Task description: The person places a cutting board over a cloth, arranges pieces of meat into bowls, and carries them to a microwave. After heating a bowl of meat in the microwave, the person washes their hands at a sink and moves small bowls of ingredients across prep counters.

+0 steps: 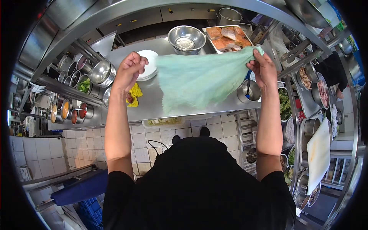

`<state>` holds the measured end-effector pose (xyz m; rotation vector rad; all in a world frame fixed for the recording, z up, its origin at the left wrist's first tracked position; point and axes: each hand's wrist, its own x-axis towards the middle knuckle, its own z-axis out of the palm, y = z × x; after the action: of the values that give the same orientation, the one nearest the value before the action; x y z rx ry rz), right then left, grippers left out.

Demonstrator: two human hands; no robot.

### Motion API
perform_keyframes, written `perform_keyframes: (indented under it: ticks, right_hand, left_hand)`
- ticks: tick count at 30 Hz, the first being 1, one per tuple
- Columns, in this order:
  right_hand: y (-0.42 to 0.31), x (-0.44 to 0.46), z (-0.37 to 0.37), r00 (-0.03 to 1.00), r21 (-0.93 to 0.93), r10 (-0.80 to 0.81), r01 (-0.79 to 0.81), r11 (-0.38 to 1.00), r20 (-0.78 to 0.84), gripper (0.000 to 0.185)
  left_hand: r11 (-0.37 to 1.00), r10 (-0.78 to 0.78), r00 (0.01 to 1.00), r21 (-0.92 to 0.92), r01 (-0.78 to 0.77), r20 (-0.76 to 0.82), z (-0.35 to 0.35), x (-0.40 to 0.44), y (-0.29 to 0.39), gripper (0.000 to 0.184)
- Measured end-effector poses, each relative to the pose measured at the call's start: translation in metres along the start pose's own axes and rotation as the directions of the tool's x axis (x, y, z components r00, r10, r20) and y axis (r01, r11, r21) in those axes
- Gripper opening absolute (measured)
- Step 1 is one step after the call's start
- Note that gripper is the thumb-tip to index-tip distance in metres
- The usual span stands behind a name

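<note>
A pale green cloth (199, 80) hangs spread out above the steel counter, its left side blurred. My right hand (264, 69) grips its upper right corner, with a small bunch of fabric showing past the fingers. My left hand (129, 72) is raised at the cloth's other side with fingers curled closed. A small gap separates it from the cloth's edge, and nothing shows in it. Behind that gap lie stacked white plates (147, 73). A crumpled yellow cloth (135, 94) rests on the counter near my left wrist. Close to my right wrist stands a steel pot (248, 94) with a dark-handled utensil.
On the steel counter (165, 101) are a metal bowl (186, 38) and a tray of orange-pink fish pieces (229, 37). Stacked bowls (102, 73) and sauce pots (81, 113) stand left. To the right are food bowls and a white cutting board (319, 155). A metal rail arches overhead.
</note>
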<state>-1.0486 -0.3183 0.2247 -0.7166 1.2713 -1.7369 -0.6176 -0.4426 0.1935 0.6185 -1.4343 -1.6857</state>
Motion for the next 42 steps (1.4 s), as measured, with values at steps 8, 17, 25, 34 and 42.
perform_keyframes:
  ticks: [8, 17, 25, 34, 42]
  right_hand:
    - [0.032, 0.005, 0.003, 0.960, -0.330, 0.164, -0.083, 0.940, 0.226, 0.014]
    - [-0.034, -0.038, 0.029, 0.896, -0.385, 0.097, 0.086, 0.919, 0.433, 0.014]
    - [-0.067, -0.060, 0.023, 0.817, -0.197, -0.024, 0.168, 0.966, 0.576, 0.021]
    - [-0.076, -0.065, 0.027, 0.900, -0.160, -0.187, 0.268, 0.950, 0.394, 0.020]
    - [-0.069, -0.064, 0.009, 0.974, -0.050, -0.199, 0.205, 0.977, 0.103, 0.018]
  left_hand:
    - [0.956, -0.145, 0.988, 0.264, 0.124, 0.060, 0.047, 0.041, -0.050, 0.032]
    - [0.862, 0.068, 0.886, 0.421, -0.284, 0.459, 0.180, 0.071, -0.068, 0.025]
    - [0.995, 0.050, 0.887, 0.050, -0.081, 0.459, 0.190, 0.037, -0.049, 0.031]
    - [0.959, -0.227, 0.847, 0.260, 0.109, 0.481, 0.162, 0.003, -0.040, 0.019]
    - [0.932, -0.175, 0.972, 0.344, 0.112, 0.158, 0.097, -0.036, -0.075, 0.014]
